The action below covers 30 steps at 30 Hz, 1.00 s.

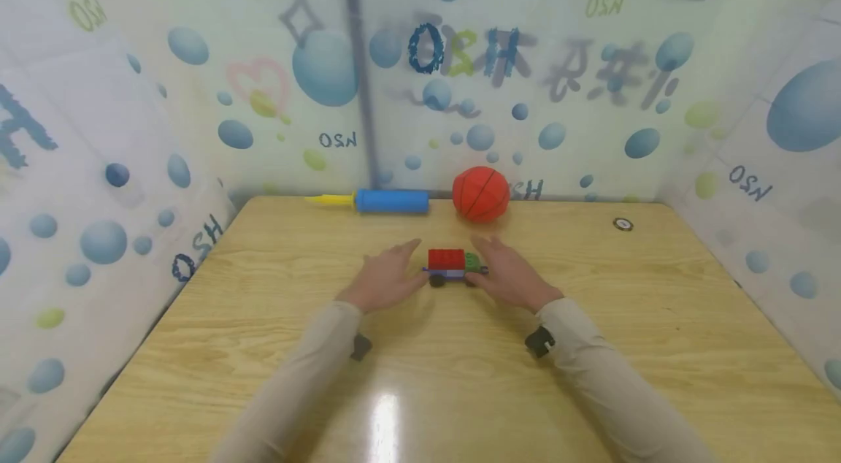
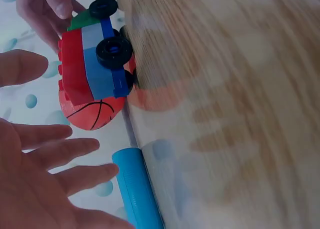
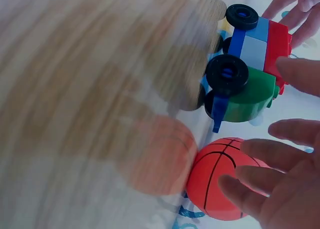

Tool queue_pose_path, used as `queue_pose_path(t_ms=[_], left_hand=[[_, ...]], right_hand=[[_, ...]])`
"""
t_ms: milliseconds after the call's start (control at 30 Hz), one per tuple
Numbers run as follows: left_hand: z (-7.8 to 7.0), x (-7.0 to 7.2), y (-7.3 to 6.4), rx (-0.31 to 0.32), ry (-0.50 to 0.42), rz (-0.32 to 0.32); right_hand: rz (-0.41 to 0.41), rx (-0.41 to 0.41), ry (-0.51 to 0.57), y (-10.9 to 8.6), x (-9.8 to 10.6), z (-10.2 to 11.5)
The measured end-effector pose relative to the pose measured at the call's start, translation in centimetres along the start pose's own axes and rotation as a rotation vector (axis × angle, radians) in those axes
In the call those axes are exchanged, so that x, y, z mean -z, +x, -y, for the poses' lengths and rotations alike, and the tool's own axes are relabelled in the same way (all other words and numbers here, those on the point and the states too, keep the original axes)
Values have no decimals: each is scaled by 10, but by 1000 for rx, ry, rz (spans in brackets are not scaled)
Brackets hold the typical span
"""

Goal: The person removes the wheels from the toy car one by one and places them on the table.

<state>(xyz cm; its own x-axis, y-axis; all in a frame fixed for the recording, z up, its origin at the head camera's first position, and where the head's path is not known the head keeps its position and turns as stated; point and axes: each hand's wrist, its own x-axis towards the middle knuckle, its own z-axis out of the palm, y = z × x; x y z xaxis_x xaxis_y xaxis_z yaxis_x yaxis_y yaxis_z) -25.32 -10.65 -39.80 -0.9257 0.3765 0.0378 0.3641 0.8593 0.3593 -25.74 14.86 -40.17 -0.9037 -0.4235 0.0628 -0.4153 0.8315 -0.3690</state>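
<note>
A small toy car built of blocks point(image 1: 447, 262) stands on its wheels on the wooden table, between the two hands. It has a red block on top, blue and pale blocks under it, a green rounded front and black wheels on a blue base. My left hand point(image 1: 386, 276) is at its rear end, fingers spread and straight, as the left wrist view shows a gap to the car point(image 2: 95, 64). My right hand point(image 1: 511, 274) is at the green front end point(image 3: 250, 96), its fingers extended and apart. Neither hand grips anything.
A red ball with black basketball lines point(image 1: 481, 194) sits at the table's back edge. Left of it lies a blue pump point(image 1: 393, 201) with a yellow end. A small round black-and-white disc point(image 1: 623, 224) lies at the back right. Printed walls enclose the wooden table point(image 1: 447, 375).
</note>
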Motion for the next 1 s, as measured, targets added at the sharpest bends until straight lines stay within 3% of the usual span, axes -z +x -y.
queue_pose_path(t_ms=[200,367,633,833,1000], left_hand=[[-5,-7,10,-70,-62,-23],[-10,-10,17,-98,-32,-24],[-14,-10,19,-110,-16,-53],[-20,-4,19,-118,-9,-30],[-26,1,22,-150,23,5]], right_hand=[[0,27,1,2,-2,0],[-33,67,-32,4,-4,0],[-33,61,-11,8,-4,2],[-6,108,-2,11,0,1],[19,192,-14,12,10,4]])
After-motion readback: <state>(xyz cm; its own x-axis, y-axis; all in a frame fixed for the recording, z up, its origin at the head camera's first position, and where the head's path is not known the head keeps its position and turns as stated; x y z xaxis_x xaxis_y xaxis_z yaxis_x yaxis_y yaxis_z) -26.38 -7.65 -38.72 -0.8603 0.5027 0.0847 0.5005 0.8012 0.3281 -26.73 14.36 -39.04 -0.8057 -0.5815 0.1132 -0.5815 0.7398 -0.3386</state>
